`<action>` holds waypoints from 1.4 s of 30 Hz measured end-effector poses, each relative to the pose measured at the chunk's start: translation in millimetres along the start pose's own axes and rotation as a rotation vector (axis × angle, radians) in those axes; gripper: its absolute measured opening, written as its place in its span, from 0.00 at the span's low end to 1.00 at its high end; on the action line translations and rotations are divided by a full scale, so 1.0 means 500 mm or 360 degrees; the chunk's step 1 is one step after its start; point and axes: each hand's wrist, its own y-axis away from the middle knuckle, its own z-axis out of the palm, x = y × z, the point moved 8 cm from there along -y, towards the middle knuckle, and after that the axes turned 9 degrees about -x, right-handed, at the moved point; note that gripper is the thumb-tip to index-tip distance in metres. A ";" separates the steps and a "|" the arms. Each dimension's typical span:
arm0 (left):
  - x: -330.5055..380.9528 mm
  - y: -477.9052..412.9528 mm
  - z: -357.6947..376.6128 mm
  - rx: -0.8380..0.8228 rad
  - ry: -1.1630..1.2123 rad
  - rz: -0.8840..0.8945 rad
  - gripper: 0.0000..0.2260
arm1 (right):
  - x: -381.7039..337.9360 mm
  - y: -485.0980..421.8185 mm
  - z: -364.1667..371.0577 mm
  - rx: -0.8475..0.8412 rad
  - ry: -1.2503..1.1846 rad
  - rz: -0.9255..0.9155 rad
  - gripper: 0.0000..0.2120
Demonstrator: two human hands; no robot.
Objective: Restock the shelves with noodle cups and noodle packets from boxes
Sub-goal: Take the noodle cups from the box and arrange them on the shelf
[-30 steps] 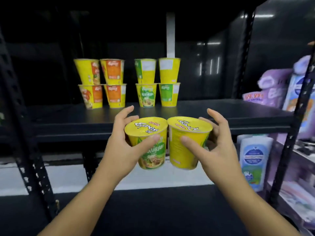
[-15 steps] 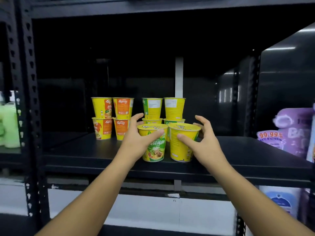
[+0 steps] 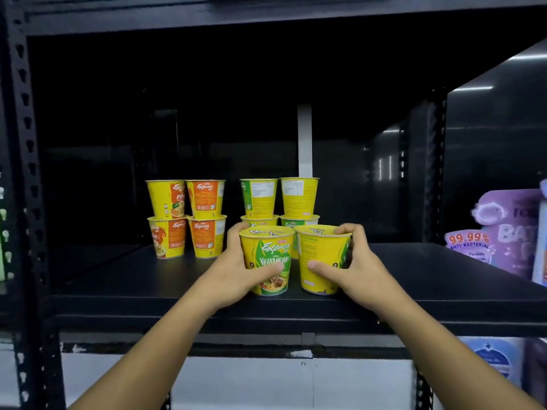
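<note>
Currently, at the middle shelf:

Shelf edge: both held cups stand near the front lip of the black shelf (image 3: 429,279), bases on the board, side by side and about touching.
Left hand: left hand (image 3: 236,276) wrapped round the green-label cup (image 3: 268,258), thumb across the front, fingers behind the rim.
Right hand: right hand (image 3: 359,270) gripping the plain yellow cup (image 3: 321,258), thumb on the front wall, fingers curled over the lid edge.
Open room right: bare board from the right cup out to the purple pack (image 3: 503,232) at the far right; wide gap.
Open room left: bare board in front of the orange cups and left of them, up to the left upright (image 3: 26,173).
Open room above: tall dark bay up to the upper shelf (image 3: 266,13); nothing over the held cups.
Back stacks: orange-label stacks (image 3: 186,217), two columns, two high, touching each other. Green-label stacks (image 3: 279,199), two columns, two high, directly behind the held cups; lower pair mostly hidden by them. Small gap between the orange and green groups.
Cup contents: all lids sealed; insides can't be seen.
Below shelf: white panel (image 3: 236,380) under the front lip; a blue-label bottle (image 3: 491,356) lower right, blurred.
</note>
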 end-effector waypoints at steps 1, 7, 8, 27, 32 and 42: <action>-0.001 -0.007 0.001 -0.0018 -0.0011 0.0011 0.46 | 0.001 -0.002 -0.004 0.0017 0.0040 0.0012 0.32; 0.012 -0.055 0.043 -0.0090 -0.0136 0.0070 0.46 | 0.021 0.015 -0.058 0.0175 0.0206 0.0084 0.31; 0.018 -0.067 0.058 -0.0113 -0.0153 0.0079 0.46 | 0.027 0.021 -0.072 0.0205 0.0231 0.0101 0.31; 0.097 -0.331 0.339 -0.0249 -0.0425 -0.0028 0.49 | 0.249 -0.028 -0.360 0.0270 0.0453 0.0354 0.34; 0.087 -0.394 0.368 -0.0215 -0.0404 -0.0172 0.46 | 0.301 -0.085 -0.392 0.0181 0.0444 0.0393 0.35; 0.037 -0.457 0.384 -0.0087 -0.0202 -0.0206 0.54 | 0.357 -0.128 -0.406 0.0130 0.0425 0.0304 0.42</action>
